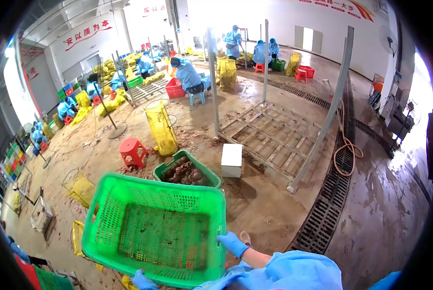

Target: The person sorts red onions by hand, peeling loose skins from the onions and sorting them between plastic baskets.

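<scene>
A large green plastic crate (173,183) with perforated walls and a dirty bottom is tilted in front of me, nothing in it but smears of dirt. My right hand (233,244), in a blue glove, is closed on the crate's right end wall. At the near left side, my left hand (144,280), also blue-gloved, is at the crate's near edge, its fingers partly cut off by the frame. Just beyond the crate stands a second green crate (214,180), holding dark reddish-brown lumps (185,173) whose kind I cannot make out.
A red stool (133,152), a yellow mesh bag (161,128) and a white box (231,159) stand beyond the crates. A metal rack frame (269,133) lies right of them, by a floor drain grate (318,220) and hose (352,164). Several people in blue work farther back.
</scene>
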A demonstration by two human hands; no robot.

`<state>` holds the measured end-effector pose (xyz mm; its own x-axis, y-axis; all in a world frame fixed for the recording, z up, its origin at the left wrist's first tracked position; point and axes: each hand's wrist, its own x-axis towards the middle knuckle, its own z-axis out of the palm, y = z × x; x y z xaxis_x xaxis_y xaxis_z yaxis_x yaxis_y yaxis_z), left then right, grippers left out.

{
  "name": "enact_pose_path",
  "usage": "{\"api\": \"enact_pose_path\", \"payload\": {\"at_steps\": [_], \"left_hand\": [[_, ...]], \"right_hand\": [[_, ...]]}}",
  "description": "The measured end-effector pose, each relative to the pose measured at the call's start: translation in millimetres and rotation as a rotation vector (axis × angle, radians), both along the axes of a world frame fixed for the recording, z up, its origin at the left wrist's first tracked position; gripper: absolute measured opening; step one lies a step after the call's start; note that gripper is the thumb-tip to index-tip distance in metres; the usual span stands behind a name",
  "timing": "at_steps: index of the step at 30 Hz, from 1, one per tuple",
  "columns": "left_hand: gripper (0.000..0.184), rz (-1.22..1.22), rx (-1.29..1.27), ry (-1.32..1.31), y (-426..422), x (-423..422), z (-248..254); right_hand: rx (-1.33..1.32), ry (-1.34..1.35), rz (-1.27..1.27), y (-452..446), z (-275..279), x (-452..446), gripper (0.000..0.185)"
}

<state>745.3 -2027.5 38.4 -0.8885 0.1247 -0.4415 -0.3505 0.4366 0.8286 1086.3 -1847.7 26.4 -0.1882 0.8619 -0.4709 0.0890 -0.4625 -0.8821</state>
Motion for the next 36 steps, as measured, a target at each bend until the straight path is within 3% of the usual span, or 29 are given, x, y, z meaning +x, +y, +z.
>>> {"api": "enact_pose_path", "payload": {"at_steps": [3,4,7,9,11,12,14,15,17,18,19,22,24,26,28,31,32,34,36], "left_hand": [[0.031,0.014,-0.034,0.056,30,23,-2],[0.035,-0.07,-0.135,0.146,33,18,-21],[0.037,0.048,-0.15,0.135,68,57,26],[0.037,0.069,-0.099,0.21,63,43,-8],[0.039,-0.225,-0.579,0.524,56,28,-29],[0.039,-0.216,-0.591,0.523,65,44,-6],[0.058,0.021,0.013,0.288,109,98,83],[0.058,0.044,-0.004,0.288,114,96,82],[0.024,0.014,0.15,0.378,113,70,49],[0.017,0.04,0.067,0.447,101,48,16],[0.017,0.096,0.134,0.392,113,72,47],[0.011,0.14,-0.108,0.432,127,80,68],[0.017,0.136,-0.221,0.424,139,80,80],[0.022,0.129,-0.097,0.41,149,69,79],[0.023,0.118,-0.194,0.406,164,58,83],[0.026,0.077,-0.229,0.41,178,20,68],[0.026,0.106,-0.232,0.405,192,10,74],[0.029,0.034,-0.324,0.403,219,-6,83],[0.03,-0.016,-0.364,0.352,227,-64,35]], "right_hand": [[-0.023,-0.102,0.116,39,15,24,0.037],[0.058,-0.087,0.079,51,-8,28,0.033],[-0.054,-0.082,0.15,77,5,48,0.032],[-0.108,-0.026,0.156,84,-9,54,0.033],[-0.149,0.025,0.169,94,-31,58,0.035],[-0.204,0.119,0.173,100,-49,57,0.036],[-0.27,0.216,0.194,115,-55,57,0.036],[-0.336,0.292,0.072,130,-33,61,0.035],[-0.596,0.367,-0.044,156,-15,62,0.029],[-0.552,0.28,-0.012,158,-24,59,0.027],[-0.48,0.197,0.022,156,-54,55,0.025],[-0.464,0.225,0.122,172,-39,53,0.023],[-0.465,0.208,0.219,184,-54,45,0.021],[-0.472,0.234,0.258,195,-52,33,0.021],[-0.478,0.181,0.343,207,-68,21,0.022],[-0.455,0.098,0.443,216,-127,2,0.022],[-0.607,0.123,0.413,219,-96,-6,0.022],[-0.753,0.236,0.365,221,-99,-20,0.027],[-0.848,0.193,0.374,230,-90,-44,0.033]]}}
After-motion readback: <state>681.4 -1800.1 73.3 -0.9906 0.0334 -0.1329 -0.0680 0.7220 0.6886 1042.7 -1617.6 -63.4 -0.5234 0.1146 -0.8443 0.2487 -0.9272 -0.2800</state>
